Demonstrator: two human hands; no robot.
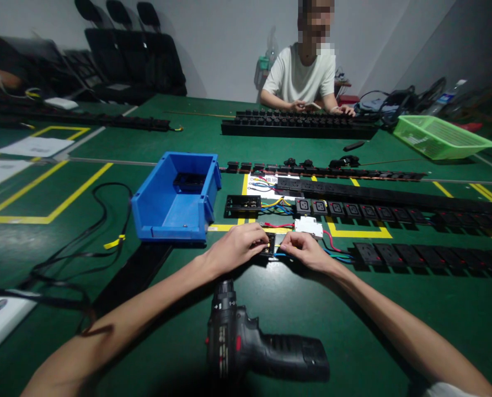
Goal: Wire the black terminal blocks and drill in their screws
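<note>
My left hand (240, 246) has its fingers curled over a small black terminal box (271, 242) with brass-coloured contacts inside. Close on its right, my right hand (306, 249) pinches a thin wire leading into that box; the fingers partly hide the wire's end. Blue and green wires (340, 256) run from there to a row of black sockets (415, 259). Just behind my right hand sits a white breaker-like block (308, 226) with red wires. In front of both hands a black cordless drill (246, 342) lies on its side.
A blue bin (171, 220) stands at the left, holding a black part. Behind my hands lie another wired terminal box (242, 205) and several socket strips (353, 190). Black cables (95, 242) loop at the left. Across the green table a person (301, 77) sits near a green basket (440, 135).
</note>
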